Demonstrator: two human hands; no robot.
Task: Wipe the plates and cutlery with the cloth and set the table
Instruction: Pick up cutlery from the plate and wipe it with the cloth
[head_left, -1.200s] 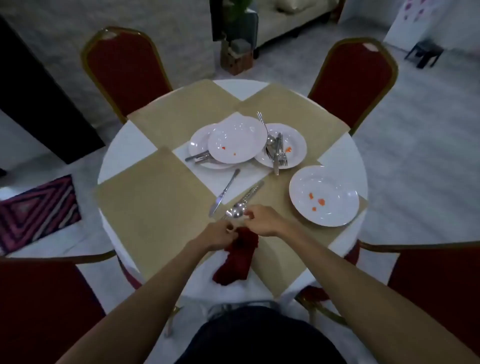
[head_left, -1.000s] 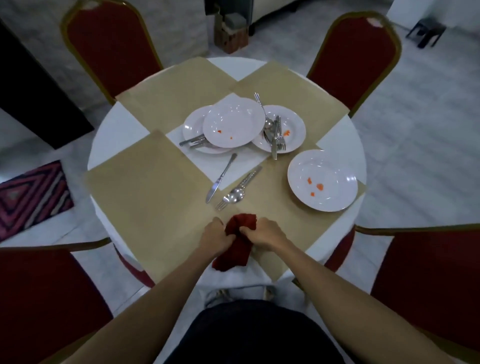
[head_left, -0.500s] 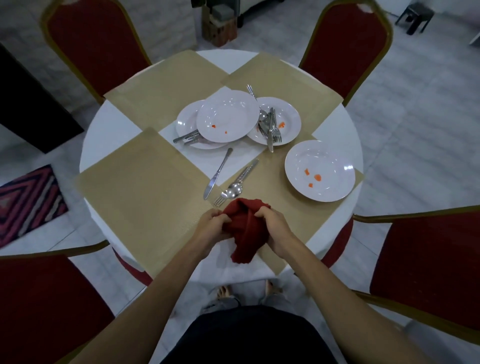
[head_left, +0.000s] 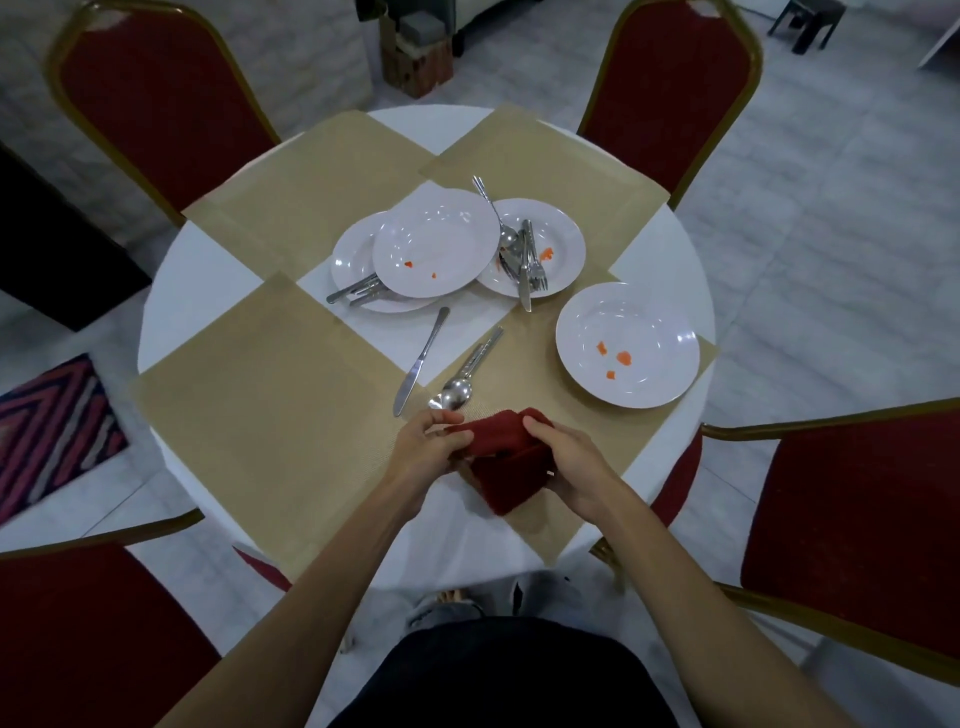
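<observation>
Left hand (head_left: 426, 447) pinches one end of the red cloth (head_left: 506, 457) and right hand (head_left: 566, 457) grips the other, the cloth bunched over the table's near edge. My worry is that a loose fold could snag the spoon (head_left: 457, 392) just past the knuckles and drag it. The knife (head_left: 421, 364) lies near-to-far, blade toward the person. The spoon has the same slant, bowl nearest.
</observation>
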